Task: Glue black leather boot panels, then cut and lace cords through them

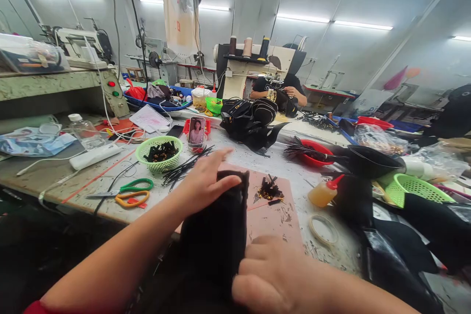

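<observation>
A black fabric piece (215,235) with a raised edge lies over the table's front edge, in the middle. My left hand (206,181) rests at its top end, thumb and fingers spread apart. Lower down, my right hand (270,274) is closed on the right edge of the fabric, its fingers curled. Under and beyond the fabric is a pink board (265,221), with a small heap of black and gold pieces (270,190) on it.
Green and orange scissors (127,192) and a green basket (159,154) are on the left. A glue bottle (326,191), a tape roll (323,229) and a red bowl (316,153) stand right. A person (294,91) works behind black bags (252,120).
</observation>
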A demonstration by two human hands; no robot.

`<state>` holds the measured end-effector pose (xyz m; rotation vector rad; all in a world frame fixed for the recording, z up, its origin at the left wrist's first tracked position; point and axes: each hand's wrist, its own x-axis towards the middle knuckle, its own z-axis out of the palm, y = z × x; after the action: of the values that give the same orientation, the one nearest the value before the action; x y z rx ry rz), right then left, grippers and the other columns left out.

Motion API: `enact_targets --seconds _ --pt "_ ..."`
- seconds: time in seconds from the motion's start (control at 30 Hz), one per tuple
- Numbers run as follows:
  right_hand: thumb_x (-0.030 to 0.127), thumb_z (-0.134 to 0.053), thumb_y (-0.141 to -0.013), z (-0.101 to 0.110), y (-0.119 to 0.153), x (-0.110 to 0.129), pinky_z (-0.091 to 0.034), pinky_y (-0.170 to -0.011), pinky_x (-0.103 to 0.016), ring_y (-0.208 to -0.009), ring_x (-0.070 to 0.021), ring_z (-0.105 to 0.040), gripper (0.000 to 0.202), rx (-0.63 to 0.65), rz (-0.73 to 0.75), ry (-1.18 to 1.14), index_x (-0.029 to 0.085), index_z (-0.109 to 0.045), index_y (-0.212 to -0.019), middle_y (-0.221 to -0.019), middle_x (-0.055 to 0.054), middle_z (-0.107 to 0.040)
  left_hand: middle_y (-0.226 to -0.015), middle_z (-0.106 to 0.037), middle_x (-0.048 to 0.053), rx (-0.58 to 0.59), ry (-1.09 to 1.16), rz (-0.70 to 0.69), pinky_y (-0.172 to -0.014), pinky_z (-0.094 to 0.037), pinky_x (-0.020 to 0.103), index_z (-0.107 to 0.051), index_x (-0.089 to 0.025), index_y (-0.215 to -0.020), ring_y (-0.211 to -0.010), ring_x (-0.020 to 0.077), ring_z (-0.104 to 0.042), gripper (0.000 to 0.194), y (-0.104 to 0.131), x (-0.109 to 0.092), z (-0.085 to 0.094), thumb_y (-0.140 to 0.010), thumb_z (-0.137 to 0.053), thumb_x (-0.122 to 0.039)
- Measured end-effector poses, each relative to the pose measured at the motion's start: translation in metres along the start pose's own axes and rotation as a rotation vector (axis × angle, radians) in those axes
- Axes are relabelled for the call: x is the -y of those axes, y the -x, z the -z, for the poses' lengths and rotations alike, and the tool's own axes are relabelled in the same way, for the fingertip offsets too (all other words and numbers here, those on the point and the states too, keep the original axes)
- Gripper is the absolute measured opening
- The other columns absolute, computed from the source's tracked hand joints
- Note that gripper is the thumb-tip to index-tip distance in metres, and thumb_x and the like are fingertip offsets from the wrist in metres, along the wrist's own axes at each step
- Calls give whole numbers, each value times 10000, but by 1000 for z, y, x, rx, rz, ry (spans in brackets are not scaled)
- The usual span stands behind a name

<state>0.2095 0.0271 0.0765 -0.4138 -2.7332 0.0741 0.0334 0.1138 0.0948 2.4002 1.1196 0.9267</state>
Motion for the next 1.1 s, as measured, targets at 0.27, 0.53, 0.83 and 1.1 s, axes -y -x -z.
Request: enact_targets --seconds 0.27,0.53,0.83,1.1 --pt "77 -406 -725 13 -1 -21 -320 -475 -184 -480 -80 -392 132 -396 -352 -241 208 -404 -738 -592 40 -482 -1161 -559 133 -90 -256 -777 -940 -443 443 -541 -155 -1029 -1155 256 -476 270 55 3 -7 -783 -441 -110" --pt "88 -469 -720 18 -4 -43 -328 -528 -197 -588 -93 -429 159 -14 -516 -431 204 -400 -805 -667 42 -471 -794 -655 10 -414 -302 -995 -857 -545 313 -649 -109 -806 -847 160 -638 124 44 13 -27 -717 -618 -28" --pt "110 -495 -760 8 0 -85 -303 -505 -187 -561 -82 -388 126 204 -698 -432 188 -397 -749 -634 56 -423 -620 -688 -57 -323 -201 -833 -744 -568 167 -630 -139 -760 -594 71 -658 207 59 -2 -38 -833 -471 -29" --pt "80 -455 -688 17 7 -64 -312 -526 -206 -553 -98 -410 155 -89 -574 -193 202 -406 -770 -624 47 -453 -795 -721 4 -471 -168 -860 -825 -563 318 -664 -189 -738 -810 163 -671 174 62 5 -47 -770 -554 -58"
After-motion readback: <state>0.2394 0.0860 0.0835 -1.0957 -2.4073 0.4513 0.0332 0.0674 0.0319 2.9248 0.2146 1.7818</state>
